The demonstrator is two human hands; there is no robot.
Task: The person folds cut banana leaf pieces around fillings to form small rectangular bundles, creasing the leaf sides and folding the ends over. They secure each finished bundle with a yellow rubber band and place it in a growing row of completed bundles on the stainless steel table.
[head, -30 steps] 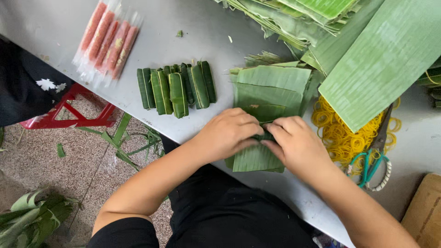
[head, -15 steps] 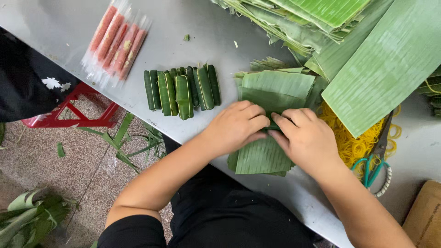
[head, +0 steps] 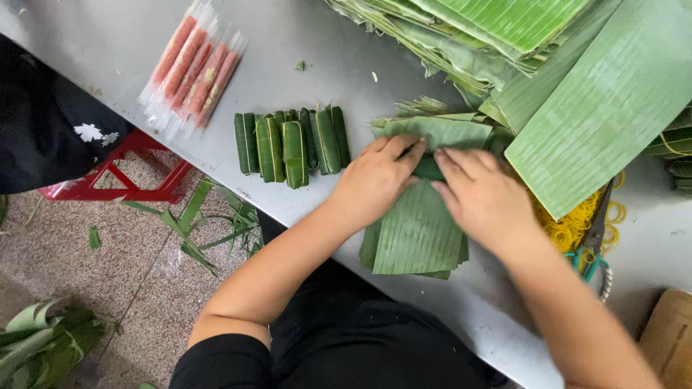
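Green banana-leaf pieces (head: 418, 234) lie stacked at the near edge of the grey metal table (head: 346, 79), and on top of them sits a small dark green roll (head: 428, 168) that both hands press on. The left hand (head: 375, 180) lies palm down with its fingers curled over the roll's left end; the right hand (head: 484, 198) lies flat beside it, fingers stretched onto the roll's right end, so the two hands nearly touch over it. Neither hand is closed into a fist; both bear down on the roll rather than lifting it. Just left of the left hand stands a row of finished leaf-wrapped bundles (head: 292, 140), side by side. Further left, a clear packet of pink sausages (head: 193, 65) lies on the table. Large banana leaves (head: 598, 101) spread across the far right, with yellow rubber bands (head: 573, 227) and scissors (head: 595, 241) beneath their edge.
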